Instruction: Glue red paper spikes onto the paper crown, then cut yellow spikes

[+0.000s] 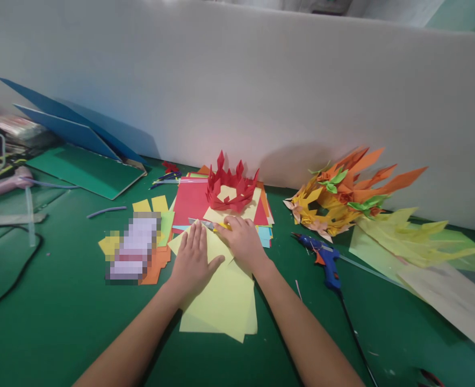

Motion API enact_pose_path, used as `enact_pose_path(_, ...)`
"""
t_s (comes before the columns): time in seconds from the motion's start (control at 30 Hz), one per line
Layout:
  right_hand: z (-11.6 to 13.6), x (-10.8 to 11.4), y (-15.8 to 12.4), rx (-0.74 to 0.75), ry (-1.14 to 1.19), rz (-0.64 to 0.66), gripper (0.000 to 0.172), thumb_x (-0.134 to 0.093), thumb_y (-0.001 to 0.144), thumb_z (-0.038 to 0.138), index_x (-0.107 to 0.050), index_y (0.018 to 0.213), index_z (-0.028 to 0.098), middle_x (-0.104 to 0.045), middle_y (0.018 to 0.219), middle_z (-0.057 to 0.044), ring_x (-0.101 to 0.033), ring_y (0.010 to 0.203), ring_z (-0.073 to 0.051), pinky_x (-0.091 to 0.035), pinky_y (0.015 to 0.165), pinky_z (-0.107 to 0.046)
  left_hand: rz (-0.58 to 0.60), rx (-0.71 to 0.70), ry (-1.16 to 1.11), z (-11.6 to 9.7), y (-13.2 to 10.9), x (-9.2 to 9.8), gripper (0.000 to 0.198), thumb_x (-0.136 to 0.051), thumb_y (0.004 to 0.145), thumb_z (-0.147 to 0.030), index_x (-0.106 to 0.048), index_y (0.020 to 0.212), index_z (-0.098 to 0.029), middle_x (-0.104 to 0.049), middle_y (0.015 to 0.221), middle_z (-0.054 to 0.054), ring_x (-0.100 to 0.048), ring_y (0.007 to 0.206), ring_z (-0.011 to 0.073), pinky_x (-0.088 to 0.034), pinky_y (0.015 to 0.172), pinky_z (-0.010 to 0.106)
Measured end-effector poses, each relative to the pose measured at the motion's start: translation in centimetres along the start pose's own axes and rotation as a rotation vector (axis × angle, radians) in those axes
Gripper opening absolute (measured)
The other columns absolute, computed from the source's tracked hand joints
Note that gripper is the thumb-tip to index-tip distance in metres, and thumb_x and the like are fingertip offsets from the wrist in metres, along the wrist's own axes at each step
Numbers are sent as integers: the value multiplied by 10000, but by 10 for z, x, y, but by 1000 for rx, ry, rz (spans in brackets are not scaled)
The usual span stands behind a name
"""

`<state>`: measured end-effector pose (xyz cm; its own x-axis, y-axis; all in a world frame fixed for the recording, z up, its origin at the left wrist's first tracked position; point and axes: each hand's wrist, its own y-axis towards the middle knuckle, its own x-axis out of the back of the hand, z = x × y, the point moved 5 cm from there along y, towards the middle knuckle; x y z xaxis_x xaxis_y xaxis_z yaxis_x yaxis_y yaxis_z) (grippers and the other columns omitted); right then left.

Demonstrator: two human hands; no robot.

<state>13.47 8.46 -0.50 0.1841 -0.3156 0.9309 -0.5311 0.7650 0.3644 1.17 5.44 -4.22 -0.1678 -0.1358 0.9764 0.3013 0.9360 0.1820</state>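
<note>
"Fingers point(195, 237) of the left hand point(193, 260): how placed?"

"Laid flat, unclenched; pale yellow paper point(221, 309) is pressed on the table point(60, 317) beneath them."

"And further right?"

"A yellow-handled cutter point(220, 227) is grasped by the right hand point(243, 240)."

Wht panel point(229, 86) bhnd grn tbl point(68, 317)

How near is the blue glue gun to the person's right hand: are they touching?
Apart. The head view shows bare green tabletop between the right hand and the blue glue gun.
</note>
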Motion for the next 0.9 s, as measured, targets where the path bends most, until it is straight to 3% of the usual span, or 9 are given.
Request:
enact_pose_path(0.27,1,5,13,-57,-1,-83,332,-418,953,179,-582,1238,225,-600,1078,-114,-515,956,-227,-374,733,-329,-7,4,-19,0,0,1,835,-239,884,-633,-292,1416,9,-257,1500,235,-206,1405,322,-193,1130,490)
enact_pose_path(0.47,-2,23,-11,-56,164,-196,340,-393,953,206,-608,1216,209,-590,976,-105,-526,862,-210,-412,692,-320,-166,34,-201,-3,1,23,534,-428,873,-487,-506,1237,-104,-505,1345,196,-408,1294,323,-313,1060,492)
enact_pose_path(0.57,-3,33,-34,-68,227,-232,338,-388,947,202,-621,1192,198,-579,966,-109,-530,854,-208,-432,688,-320,-261,129,-453,1,2,39,316,-484,853,-397,-597,1037,-167,-629,1102,138,-565,1057,285,-434,917,437)
enact_pose_path(0.63,-1,39,-48,-81,248,-245,332,-403,943,201,-612,1201,198,-576,969,-107,-530,848,-204,-442,696,-324,-258,253,-720,4,3,43,258,-522,824,-395,-611,952,-190,-646,942,87,-605,828,225,-483,739,361)
enact_pose_path(0.73,5,47,-64,-94,269,-264,329,-415,946,220,-587,1225,190,-577,971,-104,-534,856,-203,-450,701,-325,-126,459,-1266,0,1,38,290,-607,747,-446,-609,875,-186,-577,699,1,-454,491,104,-381,471,241)
enact_pose_path(0.8,10,51,-72,-105,285,-275,345,-429,942,221,-554,1259,167,-580,957,-104,-538,846,-201,-452,699,-322,-54,547,-1542,-9,0,36,302,-684,678,-444,-572,740,-171,-488,596,-47,-351,441,55,-307,430,192)
enact_pose_path(0.9,15,54,-80,-120,292,-282,348,-443,932,206,-552,1257,147,-583,948,-103,-535,822,-198,-449,688,-318,15,633,-1757,-21,-3,36,352,-722,633,-414,-469,611,-170,-385,501,-87,-291,424,32,-234,402,155)
